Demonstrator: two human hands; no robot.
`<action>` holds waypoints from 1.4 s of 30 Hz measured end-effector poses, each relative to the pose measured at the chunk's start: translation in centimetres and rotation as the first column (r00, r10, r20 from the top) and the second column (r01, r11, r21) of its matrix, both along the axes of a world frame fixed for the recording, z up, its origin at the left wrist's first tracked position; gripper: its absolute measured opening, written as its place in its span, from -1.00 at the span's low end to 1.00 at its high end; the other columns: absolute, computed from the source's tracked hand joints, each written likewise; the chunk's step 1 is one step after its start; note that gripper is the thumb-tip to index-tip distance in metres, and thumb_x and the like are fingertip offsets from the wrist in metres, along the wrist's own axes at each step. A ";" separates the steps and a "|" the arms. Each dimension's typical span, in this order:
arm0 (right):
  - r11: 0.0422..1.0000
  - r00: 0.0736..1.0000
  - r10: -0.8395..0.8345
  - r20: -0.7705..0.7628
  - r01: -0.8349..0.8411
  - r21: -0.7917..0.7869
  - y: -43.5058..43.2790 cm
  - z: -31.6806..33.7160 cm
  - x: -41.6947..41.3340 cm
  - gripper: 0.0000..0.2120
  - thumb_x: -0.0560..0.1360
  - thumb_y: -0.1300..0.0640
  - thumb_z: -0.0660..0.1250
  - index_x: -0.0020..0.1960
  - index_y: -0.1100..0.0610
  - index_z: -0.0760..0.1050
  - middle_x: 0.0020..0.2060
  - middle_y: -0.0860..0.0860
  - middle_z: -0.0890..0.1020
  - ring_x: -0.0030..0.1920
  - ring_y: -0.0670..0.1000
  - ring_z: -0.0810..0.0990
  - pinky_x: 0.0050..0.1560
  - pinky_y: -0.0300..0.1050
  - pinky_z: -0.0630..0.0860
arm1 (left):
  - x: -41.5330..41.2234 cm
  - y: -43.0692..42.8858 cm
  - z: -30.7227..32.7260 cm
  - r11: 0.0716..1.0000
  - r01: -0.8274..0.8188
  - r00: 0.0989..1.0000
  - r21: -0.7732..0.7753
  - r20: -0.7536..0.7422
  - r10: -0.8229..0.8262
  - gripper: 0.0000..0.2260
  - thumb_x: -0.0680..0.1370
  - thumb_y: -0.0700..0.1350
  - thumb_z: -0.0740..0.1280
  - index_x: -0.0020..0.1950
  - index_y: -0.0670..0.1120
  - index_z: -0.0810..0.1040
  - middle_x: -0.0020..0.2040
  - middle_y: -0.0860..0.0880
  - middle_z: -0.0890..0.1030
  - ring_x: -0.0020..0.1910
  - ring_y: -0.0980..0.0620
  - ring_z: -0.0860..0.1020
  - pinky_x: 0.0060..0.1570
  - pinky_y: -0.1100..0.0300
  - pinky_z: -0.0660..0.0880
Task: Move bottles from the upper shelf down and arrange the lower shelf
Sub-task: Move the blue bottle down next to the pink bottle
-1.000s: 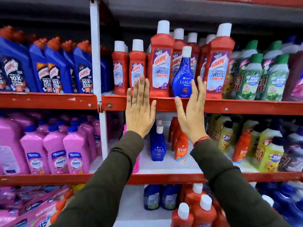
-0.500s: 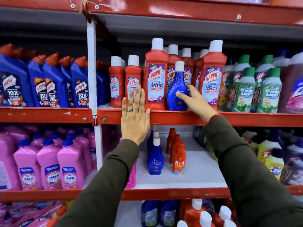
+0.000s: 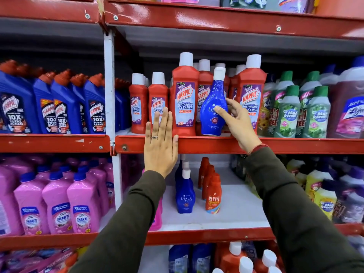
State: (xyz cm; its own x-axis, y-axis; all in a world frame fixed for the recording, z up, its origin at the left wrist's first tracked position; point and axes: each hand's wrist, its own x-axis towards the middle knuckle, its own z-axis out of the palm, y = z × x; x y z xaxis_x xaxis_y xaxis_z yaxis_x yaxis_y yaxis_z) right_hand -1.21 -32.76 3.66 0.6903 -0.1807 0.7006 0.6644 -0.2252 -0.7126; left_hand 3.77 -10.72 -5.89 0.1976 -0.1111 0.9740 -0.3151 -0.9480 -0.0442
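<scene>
A blue Ujala bottle (image 3: 211, 107) with a white cap stands tilted at the front of the upper shelf (image 3: 216, 144), among red Harpic bathroom cleaner bottles (image 3: 185, 99). My right hand (image 3: 235, 120) grips its right side, thumb across the label. My left hand (image 3: 160, 144) is flat and open, fingers up, against the upper shelf's red front edge. On the lower shelf (image 3: 236, 205) below stand a row of blue Ujala bottles (image 3: 185, 194) and a row of orange Revive bottles (image 3: 212, 191).
Blue Harpic bottles (image 3: 53, 107) fill the upper left bay, pink Shakti bottles (image 3: 57, 201) the lower left. Green Max Kleen bottles (image 3: 289, 113) stand at the upper right, yellow and purple bottles (image 3: 323, 196) at the lower right. A white upright post (image 3: 110, 91) divides the bays.
My right hand has closed around the blue Ujala bottle and tipped it off upright. The view has tilted upward. My left hand stays flat at the shelf edge.
</scene>
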 end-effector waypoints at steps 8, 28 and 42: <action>0.999 0.998 0.043 0.045 -0.043 -0.014 1.4 -0.5 -3.4 -0.68 0.56 0.14 0.38 0.30 0.06 0.47 0.08 -0.14 0.64 0.01 -0.30 0.65 0.02 -0.24 0.64 | -0.3 0.1 0.1 1.000 0.022 1.000 0.005 -0.009 -0.022 -0.45 0.75 0.00 -0.06 0.72 -0.17 0.05 0.73 -0.12 0.05 0.69 -0.03 -0.16 0.66 0.00 -0.29; 0.979 0.949 0.200 -0.244 -0.183 0.092 4.8 -19.1 -5.2 -0.61 0.50 0.29 0.43 0.31 0.18 0.51 0.14 0.05 0.69 0.07 -0.08 0.67 -0.04 -0.30 0.57 | -1.5 3.1 -14.1 0.983 0.167 0.973 -0.079 -0.148 -0.177 -0.31 0.66 -0.08 0.08 0.72 -0.06 -0.19 0.72 0.03 -0.24 0.71 0.00 -0.19 0.64 0.01 -0.32; 0.984 0.930 0.129 -0.345 -0.077 0.161 5.8 -27.9 -0.2 -0.61 0.50 0.27 0.45 0.27 0.04 0.49 0.20 0.08 0.64 0.24 0.09 0.62 0.23 0.03 0.59 | -0.8 3.6 -26.7 0.994 0.102 0.949 -0.038 -0.296 -0.109 -0.38 0.73 0.00 -0.05 0.70 -0.19 -0.24 0.71 -0.13 -0.28 0.70 -0.05 -0.22 0.67 0.02 -0.24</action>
State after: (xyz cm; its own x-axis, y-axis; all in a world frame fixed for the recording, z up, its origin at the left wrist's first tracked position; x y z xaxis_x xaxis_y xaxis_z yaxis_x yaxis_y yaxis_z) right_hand -1.44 -26.96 -24.28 0.9080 -0.1747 0.3808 0.3785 -0.0480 -0.9244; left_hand 2.98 -7.08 -32.59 0.4669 -0.1260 0.8753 -0.4088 -0.9084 0.0873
